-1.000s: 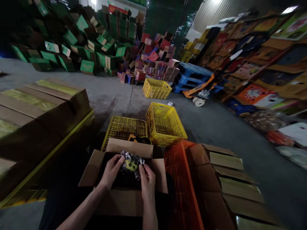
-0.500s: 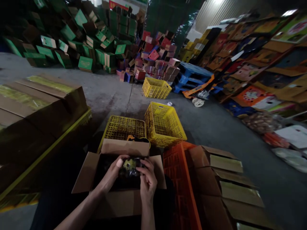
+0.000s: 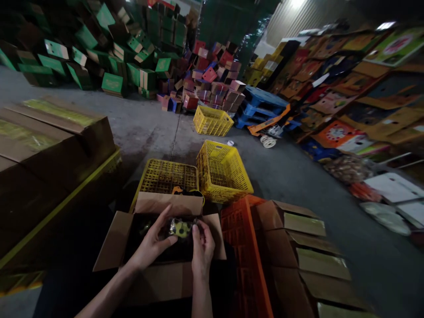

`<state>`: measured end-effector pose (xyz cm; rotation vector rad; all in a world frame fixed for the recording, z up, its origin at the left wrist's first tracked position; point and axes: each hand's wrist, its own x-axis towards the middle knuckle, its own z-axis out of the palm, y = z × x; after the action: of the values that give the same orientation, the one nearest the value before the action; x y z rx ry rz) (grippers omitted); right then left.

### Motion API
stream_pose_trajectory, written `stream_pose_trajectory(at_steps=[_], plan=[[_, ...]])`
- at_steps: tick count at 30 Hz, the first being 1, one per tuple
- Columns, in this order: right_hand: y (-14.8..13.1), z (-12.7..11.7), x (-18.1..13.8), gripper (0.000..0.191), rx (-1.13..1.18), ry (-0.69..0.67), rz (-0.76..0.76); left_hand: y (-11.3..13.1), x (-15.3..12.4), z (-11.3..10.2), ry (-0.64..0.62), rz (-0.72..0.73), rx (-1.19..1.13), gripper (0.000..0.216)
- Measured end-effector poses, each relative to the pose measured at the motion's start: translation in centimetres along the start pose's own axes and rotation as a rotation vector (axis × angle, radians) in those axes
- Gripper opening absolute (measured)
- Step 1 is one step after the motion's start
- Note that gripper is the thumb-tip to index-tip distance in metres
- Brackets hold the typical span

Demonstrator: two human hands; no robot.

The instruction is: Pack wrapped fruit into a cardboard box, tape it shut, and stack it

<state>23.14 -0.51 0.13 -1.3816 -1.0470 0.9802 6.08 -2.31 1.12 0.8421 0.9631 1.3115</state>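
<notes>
A small plastic-wrapped packet (image 3: 179, 228), yellow with dark spots and shiny, is over the open cardboard box (image 3: 168, 203) in front of me. My right hand (image 3: 202, 243) pinches its right end between thumb and fingers. At the packet's left side my left hand (image 3: 155, 240) is open, forefinger stretched up and thumb apart, close to the wrapping; whether the thumb touches it I cannot tell. Inside, the box is dark, and its contents are hard to make out. Its flaps are folded outward.
Beyond the box sit a yellow crate turned base-up (image 3: 168, 174), with an orange-and-black tool (image 3: 185, 191), and an upright yellow crate (image 3: 225, 172). At right, an orange crate (image 3: 243, 247) stands beside taped cartons (image 3: 304, 247). More cartons (image 3: 56, 132) stand left.
My left hand has opened off the packet, its forefinger and thumb spreading apart. The packet has turned, showing more of its yellow spotted face. My right hand still grips its end.
</notes>
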Motion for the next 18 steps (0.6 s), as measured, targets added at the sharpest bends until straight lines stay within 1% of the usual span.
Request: stream_pose_trajectory(at_steps=[1,4,5,7,9,15,18], plan=[[0.12,-0.05,-0.04,0.041,-0.008,0.018,0.001,0.07,0.05,0.08,0.001,-0.009,0.002,0.082],[0.61,-0.25,-0.16,0.038,-0.020,0.062,-0.013,0.12,0.38,0.14,0.020,-0.070,0.075,0.054],[0.74,-0.29,-0.18,0.037,-0.018,0.067,-0.015,0.10,0.49,0.10,0.034,-0.088,0.111,0.049],[0.86,-0.31,-0.22,0.036,-0.007,0.070,-0.012,0.07,0.62,-0.03,0.063,-0.100,0.160,0.047],[0.81,-0.28,-0.25,0.034,0.015,0.068,-0.013,0.10,0.56,-0.18,0.069,-0.089,0.160,0.049],[0.23,-0.18,-0.65,0.030,0.053,0.033,0.001,0.43,0.07,-0.21,0.087,-0.097,0.103,0.050],[0.17,-0.15,-0.61,0.030,0.032,0.044,0.000,0.37,0.07,-0.08,0.066,-0.145,0.031,0.053]])
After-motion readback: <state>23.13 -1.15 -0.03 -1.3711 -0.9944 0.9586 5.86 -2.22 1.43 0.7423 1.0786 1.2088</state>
